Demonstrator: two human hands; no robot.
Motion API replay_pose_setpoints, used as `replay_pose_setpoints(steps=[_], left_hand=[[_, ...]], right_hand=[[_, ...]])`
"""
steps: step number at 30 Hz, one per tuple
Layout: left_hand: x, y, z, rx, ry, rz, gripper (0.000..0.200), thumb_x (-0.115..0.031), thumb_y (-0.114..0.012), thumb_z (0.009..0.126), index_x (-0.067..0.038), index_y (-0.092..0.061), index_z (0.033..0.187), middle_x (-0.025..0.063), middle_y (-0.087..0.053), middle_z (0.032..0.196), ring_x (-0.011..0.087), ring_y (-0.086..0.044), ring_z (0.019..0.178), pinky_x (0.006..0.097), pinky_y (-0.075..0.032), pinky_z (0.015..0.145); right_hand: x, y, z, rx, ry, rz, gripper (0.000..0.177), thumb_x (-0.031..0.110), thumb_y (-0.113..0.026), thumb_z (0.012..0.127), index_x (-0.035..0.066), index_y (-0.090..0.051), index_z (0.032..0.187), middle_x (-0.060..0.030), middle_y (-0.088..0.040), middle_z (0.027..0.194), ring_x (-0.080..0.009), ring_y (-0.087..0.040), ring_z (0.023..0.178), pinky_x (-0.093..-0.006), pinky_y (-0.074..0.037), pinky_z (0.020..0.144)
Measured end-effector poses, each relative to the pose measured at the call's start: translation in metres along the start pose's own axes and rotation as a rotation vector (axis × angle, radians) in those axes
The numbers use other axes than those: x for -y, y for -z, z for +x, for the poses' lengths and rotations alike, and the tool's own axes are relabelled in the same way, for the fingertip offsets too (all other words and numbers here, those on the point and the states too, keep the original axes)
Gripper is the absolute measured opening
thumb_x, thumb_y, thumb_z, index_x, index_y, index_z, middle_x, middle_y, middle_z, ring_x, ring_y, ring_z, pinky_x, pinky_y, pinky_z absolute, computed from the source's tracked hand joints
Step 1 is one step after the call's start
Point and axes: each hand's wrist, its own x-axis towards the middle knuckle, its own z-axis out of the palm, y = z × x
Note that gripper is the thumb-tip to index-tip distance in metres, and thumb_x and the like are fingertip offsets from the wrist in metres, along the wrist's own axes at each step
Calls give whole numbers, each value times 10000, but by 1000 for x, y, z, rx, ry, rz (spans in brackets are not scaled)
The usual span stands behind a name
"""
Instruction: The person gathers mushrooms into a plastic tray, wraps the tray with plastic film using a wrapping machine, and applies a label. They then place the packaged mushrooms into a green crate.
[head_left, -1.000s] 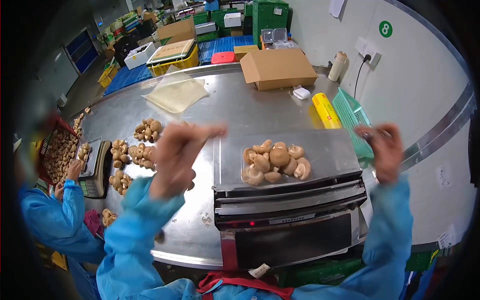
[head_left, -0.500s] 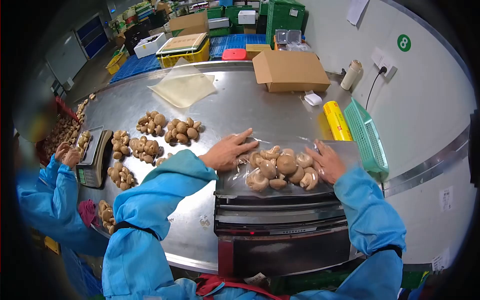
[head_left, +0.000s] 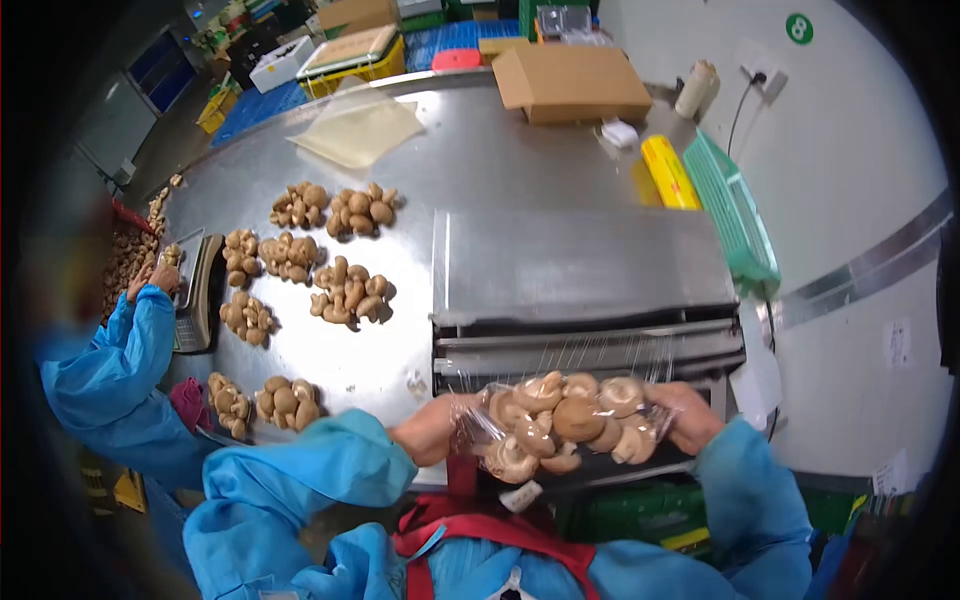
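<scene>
A pack of brown mushrooms point(head_left: 578, 419) under clear plastic film is held close to my body, over the front of the wrapping machine point(head_left: 580, 262). My left hand point(head_left: 437, 428) grips the pack's left end, its fingers mostly hidden behind the film. At the right end, my right hand point(head_left: 690, 416) is closed on the pack, fingers tucked beneath. Stretched film point(head_left: 610, 352) runs from the pack back to the machine's slot. Whether a tray lies under the mushrooms cannot be made out.
Several mushroom piles point(head_left: 350, 290) lie on the steel table point(head_left: 470, 130) to the left. A co-worker's hands point(head_left: 155, 280) are at a weighing scale point(head_left: 205, 290). A yellow film roll point(head_left: 670, 172), a green basket point(head_left: 735, 210) and a cardboard box point(head_left: 570, 82) stand behind and right.
Both hands have drawn the mushroom pack off the machine's top plate towards my body, pulling film taut behind it. The view has tilted down. The co-worker's hand has moved onto the scale.
</scene>
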Motion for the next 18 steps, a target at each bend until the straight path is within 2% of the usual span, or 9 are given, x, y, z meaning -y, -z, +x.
replay_pose_setpoints(steps=[3, 6, 8, 10, 11, 12, 14, 15, 18], left_hand=[[55, -2, 9, -54, -17, -155, 318, -316, -489, 939, -44, -587, 1071, 48, -631, 973, 163, -608, 895, 355, -526, 795], [74, 2, 6, -175, -345, -267, 281, -251, -510, 922, -21, -565, 1074, 80, -619, 1009, 202, -608, 917, 360, -524, 787], [79, 2, 0, -146, -375, -288, 298, -265, -507, 925, -22, -553, 1091, 101, -610, 1037, 217, -607, 926, 354, -524, 772], [87, -4, -6, -139, -467, -379, 325, -295, -493, 934, -28, -541, 1113, 99, -594, 1071, 223, -596, 961, 358, -515, 797], [89, -14, -4, -343, -535, -240, 279, -298, -487, 945, -40, -561, 1022, 69, -608, 929, 152, -602, 799, 276, -504, 650], [94, -11, 1, -341, -537, -237, 279, -298, -487, 945, -40, -561, 1022, 69, -608, 929, 152, -602, 799, 276, -504, 650], [105, 5, 21, -455, -673, 188, 232, -282, -494, 949, -62, -549, 900, 19, -571, 761, 68, -509, 577, 200, -396, 469], [105, 0, 27, -479, -761, 130, 231, -252, -500, 950, -81, -506, 795, -28, -488, 643, 26, -366, 455, 188, -267, 385], [98, -2, 26, -372, -804, -52, 239, -242, -492, 953, -87, -494, 771, -39, -455, 637, 26, -349, 455, 191, -270, 385]], right_hand=[[-47, 10, -2, -115, -96, 35, 275, 209, -539, 914, -21, -590, 1056, -108, -642, 981, -183, -634, 878, -299, -520, 744], [-70, 30, -1, 40, 68, 412, 322, 210, -428, 929, -31, -534, 1114, -125, -614, 1070, -207, -608, 965, -342, -487, 845], [-67, 21, -11, 136, 162, 460, 407, 275, -353, 946, -41, -504, 1154, -133, -581, 1144, -211, -572, 1037, -335, -465, 855], [-72, 3, -13, -112, 255, 255, 358, 283, -406, 954, -19, -557, 1075, -83, -613, 996, -150, -589, 891, -285, -468, 746], [-75, 0, -10, -210, 350, -37, 309, 266, -446, 949, -4, -579, 1016, -50, -598, 898, -116, -561, 800, -259, -445, 672], [-82, -2, -5, -308, 437, -330, 266, 249, -486, 943, 10, -601, 958, -17, -582, 799, -81, -532, 708, -232, -423, 598], [-94, -9, 6, -433, 591, -333, 182, 180, -539, 921, 31, -602, 839, 26, -507, 664, -40, -429, 576, -207, -338, 488], [-95, -15, 6, -484, 545, -212, 192, 188, -528, 926, 37, -588, 823, 29, -493, 647, -34, -409, 544, -205, -314, 460], [-96, -33, -9, -554, 443, 22, 236, 213, -507, 937, 69, -518, 751, 42, -428, 584, -23, -332, 452, -206, -247, 390]])
